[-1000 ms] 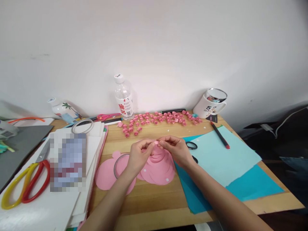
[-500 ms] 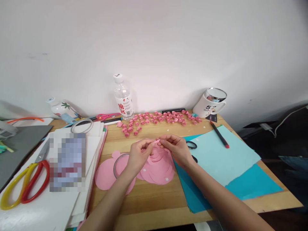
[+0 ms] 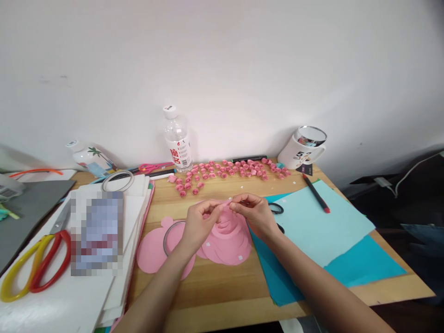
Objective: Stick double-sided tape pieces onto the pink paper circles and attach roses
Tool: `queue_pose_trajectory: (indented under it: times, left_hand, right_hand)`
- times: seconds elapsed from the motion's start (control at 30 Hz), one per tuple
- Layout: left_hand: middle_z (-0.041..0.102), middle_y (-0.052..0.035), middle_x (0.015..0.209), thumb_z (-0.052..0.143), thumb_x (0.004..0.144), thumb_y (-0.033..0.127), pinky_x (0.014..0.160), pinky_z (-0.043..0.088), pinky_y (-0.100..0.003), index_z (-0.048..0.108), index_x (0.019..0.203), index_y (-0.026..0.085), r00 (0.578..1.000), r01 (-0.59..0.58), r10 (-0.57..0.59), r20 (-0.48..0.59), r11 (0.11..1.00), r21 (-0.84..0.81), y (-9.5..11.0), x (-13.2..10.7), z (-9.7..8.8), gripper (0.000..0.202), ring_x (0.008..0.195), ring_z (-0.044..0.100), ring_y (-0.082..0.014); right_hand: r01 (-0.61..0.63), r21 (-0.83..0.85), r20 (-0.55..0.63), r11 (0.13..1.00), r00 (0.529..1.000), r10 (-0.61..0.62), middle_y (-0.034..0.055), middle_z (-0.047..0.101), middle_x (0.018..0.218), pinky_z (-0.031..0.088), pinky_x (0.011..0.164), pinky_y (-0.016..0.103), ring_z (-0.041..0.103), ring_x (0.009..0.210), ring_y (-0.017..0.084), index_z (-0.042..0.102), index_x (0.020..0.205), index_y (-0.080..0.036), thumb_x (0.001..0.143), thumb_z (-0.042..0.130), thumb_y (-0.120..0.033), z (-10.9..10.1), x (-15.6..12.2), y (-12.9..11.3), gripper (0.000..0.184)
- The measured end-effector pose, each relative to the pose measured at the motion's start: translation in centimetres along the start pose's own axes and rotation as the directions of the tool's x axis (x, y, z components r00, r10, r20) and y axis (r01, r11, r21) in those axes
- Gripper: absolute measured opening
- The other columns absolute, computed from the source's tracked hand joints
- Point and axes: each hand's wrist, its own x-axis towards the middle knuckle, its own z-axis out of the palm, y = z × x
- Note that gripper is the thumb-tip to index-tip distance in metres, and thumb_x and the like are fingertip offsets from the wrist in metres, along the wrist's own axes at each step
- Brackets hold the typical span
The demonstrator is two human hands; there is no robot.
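Note:
Between the fingertips of my left hand (image 3: 204,221) and my right hand (image 3: 252,212) is a pink paper strip (image 3: 225,203), pinched from both sides. Its spiral-cut loops hang beneath my fingers, over a pile of pink paper circles (image 3: 229,256) on the table. Part of the strip is hidden by my fingers. To the left of my left wrist lie more pink paper circles (image 3: 152,252), with a grey tape roll (image 3: 165,240) resting on them. Several small rolled pink paper roses (image 3: 211,170) stand in rows beyond my hands.
At the back are a clear bottle (image 3: 178,143) and a white mug (image 3: 300,150). Large scissors (image 3: 52,259) lie on white paper at left. Blue paper (image 3: 367,263), black-handled scissors (image 3: 276,209) and a black marker (image 3: 316,194) are at right.
The pinched strip has shifted slightly between my fingertips, and the hanging pink loops look a little changed in shape. Both hands stay in nearly the same place.

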Motion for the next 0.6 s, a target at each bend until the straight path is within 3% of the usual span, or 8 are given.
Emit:
queue_pose_trajectory:
  times: [0.3, 0.6]
  left_hand:
    - [0.058, 0.0014, 0.055, 0.061, 0.076, 0.027, 0.051, 0.041, -0.019, 0.071, 0.077, 0.014, 0.999, 0.024, -0.023, -0.046, 0.999, 0.023, -0.58, 0.1, -0.04, 0.016, 0.05, 0.049, -0.0089]
    - [0.06, 0.0001, 0.058, 0.06, 0.076, 0.026, 0.053, 0.041, -0.02, 0.07, 0.081, 0.013, 0.999, 0.031, -0.03, -0.018, 0.999, 0.034, -0.6, 0.08, -0.04, 0.017, 0.051, 0.049, -0.0091]
  right_hand:
    - [-0.111, 0.018, 0.004, 0.994, 0.994, 0.111, 0.0037, 0.071, 0.075, 0.05, 0.072, 0.029, 0.063, 0.069, 0.015, 0.072, 0.074, -0.018, 0.06, 0.079, -0.03, 0.01, 0.05, 0.03, 0.019]
    - [-0.056, 0.017, -0.044, 0.998, 0.997, 0.057, 0.0039, 0.073, 0.078, 0.051, 0.068, 0.03, 0.062, 0.063, 0.014, 0.07, 0.072, -0.019, 0.056, 0.081, -0.03, 0.27, -0.11, -0.4, 0.022]
